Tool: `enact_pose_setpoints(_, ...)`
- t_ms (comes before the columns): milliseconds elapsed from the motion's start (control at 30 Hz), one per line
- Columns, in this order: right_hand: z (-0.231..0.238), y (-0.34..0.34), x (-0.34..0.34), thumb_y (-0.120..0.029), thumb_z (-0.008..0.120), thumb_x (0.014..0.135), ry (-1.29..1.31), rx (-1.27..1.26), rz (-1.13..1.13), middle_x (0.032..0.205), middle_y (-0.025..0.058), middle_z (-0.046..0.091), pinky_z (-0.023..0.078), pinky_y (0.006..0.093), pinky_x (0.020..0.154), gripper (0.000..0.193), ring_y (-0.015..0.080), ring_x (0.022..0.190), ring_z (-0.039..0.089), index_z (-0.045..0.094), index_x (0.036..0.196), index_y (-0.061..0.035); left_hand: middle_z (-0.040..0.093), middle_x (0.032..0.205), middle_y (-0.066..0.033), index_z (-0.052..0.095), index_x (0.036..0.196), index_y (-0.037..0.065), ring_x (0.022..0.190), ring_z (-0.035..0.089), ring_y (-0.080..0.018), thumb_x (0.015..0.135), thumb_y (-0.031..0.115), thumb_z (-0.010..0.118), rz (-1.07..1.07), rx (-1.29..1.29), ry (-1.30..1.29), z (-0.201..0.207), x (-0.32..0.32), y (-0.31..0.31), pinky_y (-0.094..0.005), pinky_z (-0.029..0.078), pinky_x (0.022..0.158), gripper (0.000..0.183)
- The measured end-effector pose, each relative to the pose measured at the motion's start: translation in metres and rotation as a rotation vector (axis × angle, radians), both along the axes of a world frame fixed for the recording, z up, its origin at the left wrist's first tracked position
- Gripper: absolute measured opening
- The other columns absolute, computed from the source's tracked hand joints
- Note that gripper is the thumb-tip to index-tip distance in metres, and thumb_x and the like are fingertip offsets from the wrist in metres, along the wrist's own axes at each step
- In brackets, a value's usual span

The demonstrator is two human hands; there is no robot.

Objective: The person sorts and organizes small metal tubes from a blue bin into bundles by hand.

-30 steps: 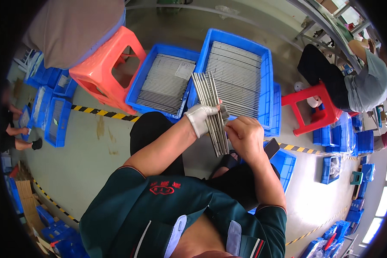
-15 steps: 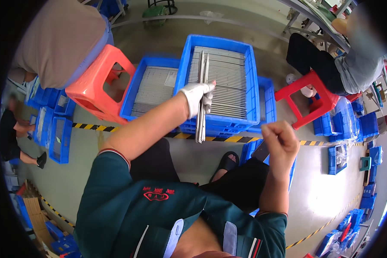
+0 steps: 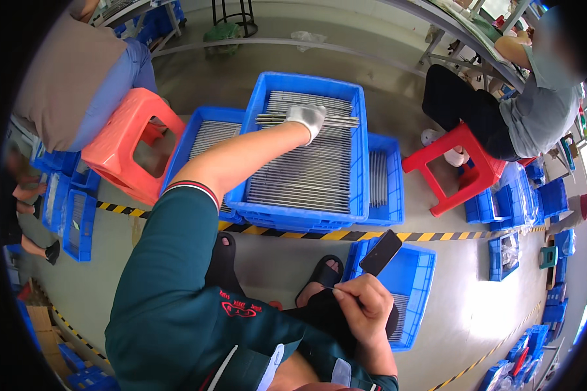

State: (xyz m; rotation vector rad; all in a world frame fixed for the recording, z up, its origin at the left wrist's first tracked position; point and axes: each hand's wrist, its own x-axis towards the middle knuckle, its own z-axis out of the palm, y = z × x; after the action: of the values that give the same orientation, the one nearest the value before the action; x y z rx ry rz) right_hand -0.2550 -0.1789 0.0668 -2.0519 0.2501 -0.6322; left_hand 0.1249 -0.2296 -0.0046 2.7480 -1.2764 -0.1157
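My left hand (image 3: 308,119), in a white glove, is closed around a small bundle of thin metal rods (image 3: 340,122). The bundle lies crosswise over the far part of a blue crate (image 3: 364,163), parallel to the rows of similar metal rods (image 3: 300,179) filling it. Bare and close to my lap, my right hand (image 3: 366,303) has thumb and forefinger pinched together. A thin dark sliver sticks out of that pinch, too small to name. Just beyond it, a dark phone (image 3: 381,253) rests over the edge of a lower blue crate (image 3: 421,280) at my right.
More blue crates with rods stand left (image 3: 192,130) and right (image 3: 398,176) of the middle stack. Red stools (image 3: 127,140) flank it, with seated people on both sides. A black-and-yellow floor stripe (image 3: 430,236) runs past the stack's near side. My sandalled feet are below it.
My left hand has laid the rod bundle over the crate, turning it from upright in view to crosswise. My right hand has dropped toward my lap, and the lower right crate and phone now show fully.
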Motion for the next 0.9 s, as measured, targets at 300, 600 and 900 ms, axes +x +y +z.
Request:
enact_pose_setpoints(300, 0.001, -0.017, -0.002, 0.005, 0.073, 0.064, -0.021, -0.073, -0.028, 0.071, 0.0077, 0.062, 0.045, 0.0291, 0.055, 0.019, 0.0207, 0.061, 0.058, 0.065, 0.080, -0.0011, 0.064, 0.103, -0.0112, 0.065, 0.098, 0.005, 0.102, 0.061, -0.0281, 0.090, 0.017, 0.053, -0.069, -0.066, -0.276, -0.036, 0.050, -0.026, -0.0382, 0.050, 0.087, 0.019)
enact_pose_setpoints(600, -0.002, -0.024, 0.008, 0.005, 0.074, 0.062, -0.116, -0.110, 0.034, 0.069, 0.0067, 0.060, 0.045, 0.0292, 0.053, 0.023, 0.0209, 0.060, 0.058, 0.066, 0.082, -0.0018, 0.030, 0.149, -0.0108, 0.039, 0.139, 0.009, 0.141, 0.021, -0.0286, 0.089, 0.057, 0.046, -0.110, 0.014, -0.071, -0.032, 0.019, -0.014, -0.0424, 0.021, 0.114, 0.069)
enact_pose_setpoints(900, -0.001, -0.019, 0.014, 0.006, 0.073, 0.063, -0.083, -0.159, 0.024, 0.069, 0.0077, 0.060, 0.046, 0.0302, 0.054, 0.021, 0.0217, 0.060, 0.058, 0.065, 0.082, -0.0015, 0.015, 0.156, -0.0116, 0.026, 0.148, 0.017, 0.145, 0.008, -0.0303, 0.096, 0.047, 0.036, -0.022, 0.029, -0.040, -0.038, -0.015, 0.010, -0.0444, 0.010, 0.118, 0.061)
